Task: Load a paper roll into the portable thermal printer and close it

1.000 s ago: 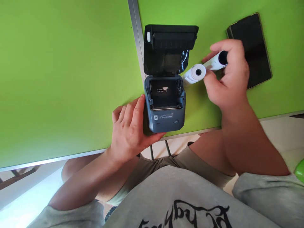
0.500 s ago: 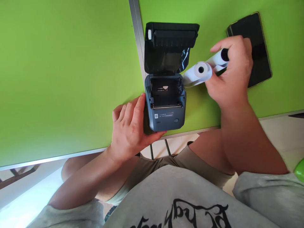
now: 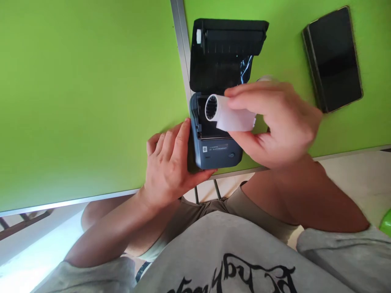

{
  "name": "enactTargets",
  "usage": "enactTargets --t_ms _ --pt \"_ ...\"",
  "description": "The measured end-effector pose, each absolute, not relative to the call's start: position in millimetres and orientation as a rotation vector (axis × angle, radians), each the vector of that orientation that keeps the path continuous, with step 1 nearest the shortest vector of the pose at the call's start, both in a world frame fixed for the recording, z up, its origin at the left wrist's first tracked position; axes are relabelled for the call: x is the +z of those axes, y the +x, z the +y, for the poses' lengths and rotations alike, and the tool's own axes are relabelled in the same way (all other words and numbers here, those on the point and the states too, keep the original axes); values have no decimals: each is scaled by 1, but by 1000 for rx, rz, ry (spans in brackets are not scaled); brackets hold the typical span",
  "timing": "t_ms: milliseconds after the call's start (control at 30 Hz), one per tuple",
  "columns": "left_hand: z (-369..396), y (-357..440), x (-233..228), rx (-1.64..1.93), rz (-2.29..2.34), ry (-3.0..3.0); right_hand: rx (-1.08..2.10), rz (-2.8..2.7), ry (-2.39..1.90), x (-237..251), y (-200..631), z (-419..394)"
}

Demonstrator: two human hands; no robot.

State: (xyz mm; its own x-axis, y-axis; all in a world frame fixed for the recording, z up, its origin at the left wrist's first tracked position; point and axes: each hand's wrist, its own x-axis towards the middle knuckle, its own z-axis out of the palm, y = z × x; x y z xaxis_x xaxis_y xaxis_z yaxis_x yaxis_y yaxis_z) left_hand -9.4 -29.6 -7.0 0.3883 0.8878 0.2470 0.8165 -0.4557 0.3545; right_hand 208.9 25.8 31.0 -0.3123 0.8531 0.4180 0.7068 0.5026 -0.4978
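Note:
A small dark blue label printer (image 3: 218, 154) stands on the green table with its black lid (image 3: 220, 73) raised, showing the hollow inside. My left hand (image 3: 168, 167) grips its near left corner, fingers along the left side and thumb across the front edge. Pinched between the thumb and fingers of my right hand (image 3: 277, 122) is a white paper roll (image 3: 236, 116), tilted just above the open compartment. The roll's hollow, ridged core faces left. My right hand partly covers the printer's right side. Behind that hand, a sliver of another pale round thing (image 3: 265, 78) shows.
A dark phone or tablet (image 3: 336, 61) in a case lies at the right. A metal strip (image 3: 181, 36) divides the table behind the printer. The table's front edge (image 3: 73, 202) runs close to the printer, above my lap.
My right hand has moved left with a paper roll, from beside the printer to over its compartment. The second roll is now mostly hidden behind the hand. My left hand keeps its grip.

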Motion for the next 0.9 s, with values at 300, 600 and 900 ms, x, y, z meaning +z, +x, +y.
enactTargets --t_ms 300,600,900 --pt "-29 -8 -5 612 1508 2486 -57 -2156 -1180 26 203 26" --pt "-29 -9 -5 619 1505 2485 70 -2123 -1219 26 206 27" --pt "-30 -13 -4 649 1418 2530 186 -2228 -934 25 209 23"
